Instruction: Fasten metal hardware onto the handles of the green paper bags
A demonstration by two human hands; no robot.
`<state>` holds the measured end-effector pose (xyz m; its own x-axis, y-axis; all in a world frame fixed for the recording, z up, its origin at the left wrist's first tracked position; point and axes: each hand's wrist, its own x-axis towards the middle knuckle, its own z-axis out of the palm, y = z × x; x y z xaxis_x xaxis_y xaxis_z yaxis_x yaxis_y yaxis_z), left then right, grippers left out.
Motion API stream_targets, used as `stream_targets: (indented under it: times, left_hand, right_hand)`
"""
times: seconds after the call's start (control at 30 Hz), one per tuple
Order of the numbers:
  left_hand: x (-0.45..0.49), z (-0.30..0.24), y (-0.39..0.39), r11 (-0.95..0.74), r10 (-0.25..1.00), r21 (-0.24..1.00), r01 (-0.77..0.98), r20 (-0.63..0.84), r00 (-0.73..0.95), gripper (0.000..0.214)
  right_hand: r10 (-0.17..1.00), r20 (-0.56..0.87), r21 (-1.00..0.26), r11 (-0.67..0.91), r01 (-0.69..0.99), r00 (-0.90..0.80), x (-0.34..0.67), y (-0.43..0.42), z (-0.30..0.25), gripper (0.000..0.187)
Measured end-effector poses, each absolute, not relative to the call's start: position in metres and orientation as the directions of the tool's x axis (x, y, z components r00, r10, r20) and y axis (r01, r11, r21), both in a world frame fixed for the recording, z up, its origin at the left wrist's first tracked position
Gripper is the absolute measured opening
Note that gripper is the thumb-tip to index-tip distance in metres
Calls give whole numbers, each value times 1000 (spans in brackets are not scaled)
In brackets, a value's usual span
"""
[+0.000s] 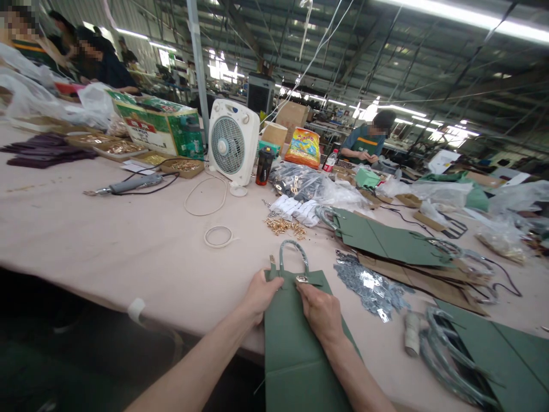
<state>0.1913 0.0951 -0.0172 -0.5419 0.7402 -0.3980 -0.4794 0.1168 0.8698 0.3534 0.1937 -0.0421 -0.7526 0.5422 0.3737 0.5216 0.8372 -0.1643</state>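
Observation:
A dark green bag panel (291,337) lies at the table's front edge, its lower part reaching over the edge towards me. A looped handle (295,245) in clear wrap rises from its far end. My left hand (261,294) grips the panel's left upper edge, thumb on top beside a small strap. With fingers curled, my right hand (321,312) pinches at a shiny metal piece (302,279) by the handle's right base. What lies under its fingertips is partly hidden.
Grey metal plates (371,286) and gold hardware (285,228) lie beyond the panel. More green panels (386,237) are stacked right, near a cylinder (412,335). A fan (234,143) and a corded tool (132,184) stand left. A co-worker (364,143) sits across.

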Motion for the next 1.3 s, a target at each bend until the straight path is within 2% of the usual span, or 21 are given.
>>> stream_targets:
  times: [0.27, 0.47, 0.6, 0.7, 0.77, 0.87, 0.93, 1.0, 1.07, 1.13, 1.23, 1.3]
  left_hand:
    - [193, -19, 94, 61, 753, 858, -510, -375, -541, 30]
    - [194, -19, 91, 58, 775, 848, -528, -371, -511, 39]
    - [197, -15, 91, 80, 783, 848, -524, -379, -494, 43]
    - [197, -12, 92, 105, 784, 871, -480, -370, -499, 46]
    - [195, -11, 91, 148, 776, 921, -359, -334, -535, 49]
    - [185, -13, 87, 236, 740, 970, 61, -138, -659, 51]
    - [176, -19, 83, 223, 750, 893, 390, 98, -655, 51]
    - [167, -30, 81, 173, 769, 783, 597, 272, -579, 52]
    - [160, -43, 81, 173, 790, 724, 668, 303, -533, 55]
    - [157, -51, 82, 207, 815, 701, 683, 263, -517, 54]
    - [159, -50, 80, 206, 847, 666, 717, 246, -472, 46]
    - [163, -42, 77, 206, 851, 657, 725, 245, -464, 41]
  right_hand:
    - [526, 171, -251, 841, 479, -833, 364, 181, -27, 64]
    - [573, 9, -207, 803, 559, -819, 361, 164, 5, 73]
    - [628, 6, -220, 760, 611, -778, 362, 155, 6, 77]
    - [675, 82, -315, 715, 624, -733, 366, 152, -6, 78]
    - [689, 188, -441, 696, 567, -700, 371, 149, -14, 77]
    - [669, 362, -624, 691, 364, -649, 377, 143, -19, 64]
    - [699, 414, -729, 638, 247, -584, 382, 142, -16, 49]
    - [792, 383, -837, 515, 184, -475, 386, 147, -11, 38]
    - [889, 327, -911, 387, 145, -321, 393, 163, -7, 38]
    - [944, 302, -942, 317, 111, -130, 403, 186, -7, 45]
    - [955, 275, -959, 265, 96, 112, 420, 224, -10, 53]
    - [950, 257, -964, 239, 115, 179, 425, 246, -12, 55]
